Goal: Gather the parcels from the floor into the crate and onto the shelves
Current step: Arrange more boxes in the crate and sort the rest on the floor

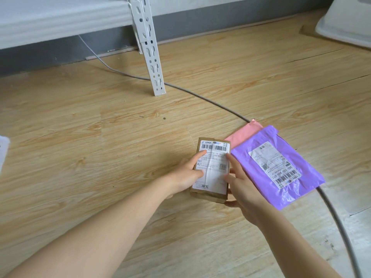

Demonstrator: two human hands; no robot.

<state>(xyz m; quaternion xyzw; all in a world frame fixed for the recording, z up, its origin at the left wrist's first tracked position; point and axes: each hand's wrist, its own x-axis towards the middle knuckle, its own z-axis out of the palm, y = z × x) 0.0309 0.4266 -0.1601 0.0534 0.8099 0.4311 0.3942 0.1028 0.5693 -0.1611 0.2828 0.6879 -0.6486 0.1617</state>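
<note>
A small brown cardboard parcel (213, 169) with a white shipping label is held between both hands just above the wooden floor. My left hand (185, 173) grips its left edge, fingers lying over the label. My right hand (240, 184) holds its right side, thumb at the near corner. Right beside it a purple plastic mailer (279, 169) with a label lies flat on the floor, partly covering a pink mailer (246, 132). The white shelf board (50, 19) runs across the upper left.
The shelf's perforated white post (150, 51) stands on the floor ahead. A grey cable (200, 96) curves across the floor and under the mailers. A white plastic crate (345, 23) sits at the upper right. Some white paper (3, 149) shows at the left edge.
</note>
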